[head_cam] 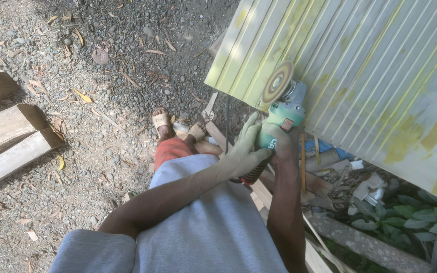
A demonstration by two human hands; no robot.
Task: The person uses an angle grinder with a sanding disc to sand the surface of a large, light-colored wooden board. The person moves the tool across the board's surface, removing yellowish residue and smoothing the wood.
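While both hands grip one tool:
Left hand (243, 154): fingers wrapped around the grinder's rear body.
Right hand (281, 144): closed around its front.
Angle grinder (284, 108): green, disc (277, 82) against the panel's edge.
Ribbed panel (370, 65): pale wood, patchy yellow paint, tilted.
Ground: gravel (117, 65), timber offcuts (11, 136).

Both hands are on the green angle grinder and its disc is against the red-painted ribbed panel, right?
Not quite: the ribbed panel is not red but pale with patchy yellow paint, as the head view shows. The rest stands: the left hand and right hand both grip the green angle grinder, and its disc is against the panel.
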